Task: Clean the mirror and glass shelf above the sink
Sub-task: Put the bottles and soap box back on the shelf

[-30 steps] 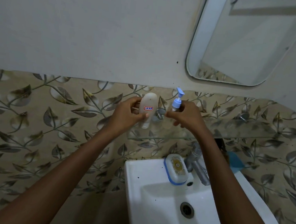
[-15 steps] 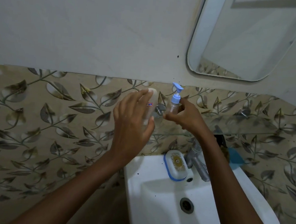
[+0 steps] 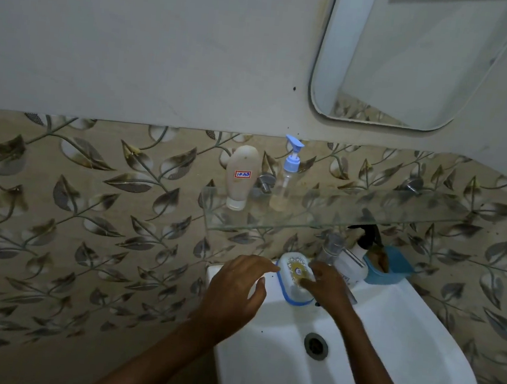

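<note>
The rounded mirror (image 3: 412,68) hangs on the wall at upper right. Below it the glass shelf (image 3: 367,215) carries a beige tube (image 3: 241,175) standing on its cap and a clear pump bottle (image 3: 287,182) with a blue head, both at its left end. On the back rim of the sink lies a white soap dish (image 3: 294,270) with a blue base. My right hand (image 3: 326,288) closes on the dish's right side. My left hand (image 3: 236,289) is at its left side, fingers spread, index tip touching the lid.
The white sink (image 3: 386,344) has a drain (image 3: 315,345) and a metal tap (image 3: 330,245) at the back. A white bottle with a black pump (image 3: 353,263) and a blue tub (image 3: 393,270) stand under the shelf. Leaf-patterned tiles cover the wall.
Both hands have let go of the tube and the pump bottle on the shelf and dropped down to the soap dish on the sink rim.
</note>
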`<state>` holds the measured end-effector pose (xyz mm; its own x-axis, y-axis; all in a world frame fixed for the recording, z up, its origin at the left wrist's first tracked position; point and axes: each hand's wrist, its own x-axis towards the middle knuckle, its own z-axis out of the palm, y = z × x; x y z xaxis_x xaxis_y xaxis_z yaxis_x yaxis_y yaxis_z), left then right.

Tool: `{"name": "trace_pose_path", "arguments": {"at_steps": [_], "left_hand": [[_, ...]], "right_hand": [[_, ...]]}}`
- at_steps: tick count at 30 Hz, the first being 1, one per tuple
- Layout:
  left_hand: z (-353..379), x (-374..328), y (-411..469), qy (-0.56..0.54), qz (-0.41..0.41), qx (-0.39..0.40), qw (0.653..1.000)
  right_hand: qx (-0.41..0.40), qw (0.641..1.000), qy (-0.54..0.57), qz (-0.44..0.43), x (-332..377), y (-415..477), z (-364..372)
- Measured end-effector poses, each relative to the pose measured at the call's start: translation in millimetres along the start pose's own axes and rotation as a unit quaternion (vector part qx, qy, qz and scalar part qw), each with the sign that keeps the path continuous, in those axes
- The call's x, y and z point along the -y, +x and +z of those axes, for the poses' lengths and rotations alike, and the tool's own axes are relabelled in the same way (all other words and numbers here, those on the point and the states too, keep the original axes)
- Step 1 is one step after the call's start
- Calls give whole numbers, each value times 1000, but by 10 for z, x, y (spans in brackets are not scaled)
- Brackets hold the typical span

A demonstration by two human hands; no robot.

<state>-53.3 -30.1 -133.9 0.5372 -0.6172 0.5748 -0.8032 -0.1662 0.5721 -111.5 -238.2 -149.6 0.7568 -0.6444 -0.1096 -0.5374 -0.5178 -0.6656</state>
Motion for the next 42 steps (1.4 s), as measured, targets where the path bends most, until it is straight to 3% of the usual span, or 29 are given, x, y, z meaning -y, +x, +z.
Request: {"name": "trace_pose_path", "arguments": {"at_steps": [8,12,19,23,28,42], "left_hand": [[295,245,154,81,-34,84,993],[314,257,110,78,-32,82,993],[201,194,207,54,-21,85,995],[54,-105,337,22,66,90,994],[-185,-464,696,16,170,17,985],[-250,-383,1055,41,126,8,991]], "right_hand": [[-46,976,-209,51,-207,339,537],[-76,984,-143,69,-200,293,563],[-172,983,-61,18,-96,-362,-1],[-241,969,-36,-31,32,-774,-552],[-304,947,9,-105,359,-820,-993],[-249,962,-42,-100,965,140,-802]]}}
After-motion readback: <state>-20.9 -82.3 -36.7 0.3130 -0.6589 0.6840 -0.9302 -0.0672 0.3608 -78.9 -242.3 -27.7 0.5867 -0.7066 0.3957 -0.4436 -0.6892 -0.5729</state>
